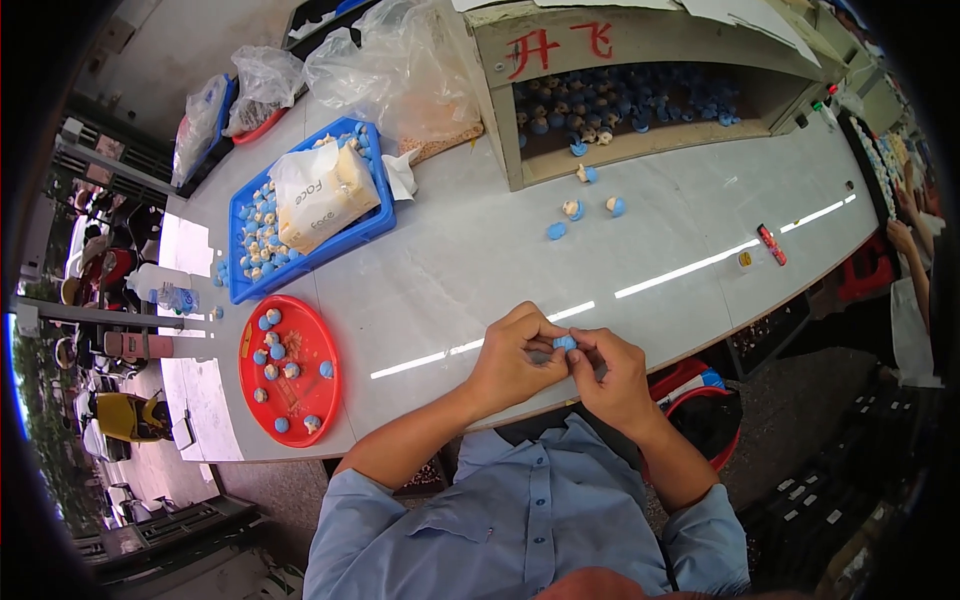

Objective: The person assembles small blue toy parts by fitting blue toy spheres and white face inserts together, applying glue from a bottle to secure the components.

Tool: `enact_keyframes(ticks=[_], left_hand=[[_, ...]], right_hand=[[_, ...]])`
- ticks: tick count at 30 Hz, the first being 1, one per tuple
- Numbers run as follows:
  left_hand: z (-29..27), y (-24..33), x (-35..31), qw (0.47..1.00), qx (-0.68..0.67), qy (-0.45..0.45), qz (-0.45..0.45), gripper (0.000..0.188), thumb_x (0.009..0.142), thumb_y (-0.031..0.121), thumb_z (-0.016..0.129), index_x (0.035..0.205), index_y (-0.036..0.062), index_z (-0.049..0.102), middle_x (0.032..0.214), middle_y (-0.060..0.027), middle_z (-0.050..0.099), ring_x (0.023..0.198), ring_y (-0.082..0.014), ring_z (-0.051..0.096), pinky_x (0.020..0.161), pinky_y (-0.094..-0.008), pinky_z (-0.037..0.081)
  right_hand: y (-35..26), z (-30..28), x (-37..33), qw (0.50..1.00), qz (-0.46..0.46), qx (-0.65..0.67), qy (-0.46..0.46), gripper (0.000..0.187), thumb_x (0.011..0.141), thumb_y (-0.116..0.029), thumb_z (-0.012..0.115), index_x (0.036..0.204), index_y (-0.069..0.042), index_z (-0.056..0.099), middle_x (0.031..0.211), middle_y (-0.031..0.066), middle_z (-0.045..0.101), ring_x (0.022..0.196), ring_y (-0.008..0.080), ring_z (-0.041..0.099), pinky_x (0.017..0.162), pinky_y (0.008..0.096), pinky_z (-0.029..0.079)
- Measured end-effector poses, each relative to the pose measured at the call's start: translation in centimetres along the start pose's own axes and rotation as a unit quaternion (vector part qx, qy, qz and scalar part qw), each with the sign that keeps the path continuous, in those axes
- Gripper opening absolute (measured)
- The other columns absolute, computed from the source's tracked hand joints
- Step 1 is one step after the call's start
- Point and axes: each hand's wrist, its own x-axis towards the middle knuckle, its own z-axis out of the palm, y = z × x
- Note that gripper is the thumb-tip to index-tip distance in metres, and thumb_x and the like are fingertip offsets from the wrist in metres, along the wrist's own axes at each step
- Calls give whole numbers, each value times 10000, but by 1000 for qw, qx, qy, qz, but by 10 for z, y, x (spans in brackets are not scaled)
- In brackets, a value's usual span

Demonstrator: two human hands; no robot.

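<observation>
Close to the near edge of the table, both hands meet around a small light-blue piece (pixel 565 343). My left hand (pixel 514 352) pinches it from the left between thumb and fingers. From the right, the fingertips of my right hand (pixel 611 372) close on the same piece. Fingers cover most of it, so its full shape is hidden. To the left, a red round tray (pixel 312 395) carries several small blue-and-cream figure heads (pixel 276 352). Ahead on the table lie a few loose pieces of the same kind, among them a blue one (pixel 556 231).
A blue crate (pixel 330 252) of similar heads, with a paper-wrapped packet (pixel 322 195) on top, stands back left. Beyond it are clear plastic bags (pixel 400 75). An open-fronted box (pixel 500 120) full of heads stands at the back. A red tube (pixel 771 245) lies right; another person's arm (pixel 908 245) shows far right.
</observation>
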Motion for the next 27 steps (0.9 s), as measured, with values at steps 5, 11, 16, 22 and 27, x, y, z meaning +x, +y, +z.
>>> enact_keyframes(ticks=[5, 11, 16, 22, 27], left_hand=[[2, 1, -1, 984, 129, 16, 123, 188, 724, -5, 726, 882, -18, 624, 821, -117, 560, 688, -215, 654, 601, -300, 563], [7, -5, -3, 958, 203, 49, 198, 218, 659, -7, 720, 858, 14, 634, 787, -93, 564, 636, -244, 634, 534, -312, 532], [10, -1, -3, 927, 252, 46, 272, 283, 620, -17, 753, 877, 28, 646, 804, -95, 608, 634, -234, 639, 526, -306, 535], [13, 0, -5, 917, 281, 51, 280, 306, 590, -6, 772, 867, 16, 645, 816, -94, 619, 642, -231, 644, 525, -304, 533], [16, -2, -5, 914, 292, 80, 269, 302, 576, -1, 781, 844, 24, 644, 827, -97, 627, 654, -234, 649, 523, -304, 530]], right_hand=[[1, -8, 4, 993, 79, 75, -50, 164, 862, 50, 605, 1024, 72, 592, 874, 138, 692, 807, 144, 676, 689, 256, 533], [-2, -7, 10, 981, 149, 92, -85, 84, 864, 59, 590, 941, 60, 554, 845, 117, 679, 789, 111, 662, 687, 239, 529], [7, -4, 12, 947, 238, 204, -76, 148, 776, 15, 657, 855, 28, 533, 749, 67, 642, 697, 73, 625, 605, 221, 506], [5, 6, 14, 963, 231, 132, -38, 166, 727, -31, 644, 810, 23, 511, 680, 67, 605, 615, 78, 565, 551, 246, 476], [0, 14, 18, 970, 226, 90, -15, 143, 721, -43, 605, 796, 22, 502, 650, 106, 597, 591, 132, 578, 536, 287, 470]])
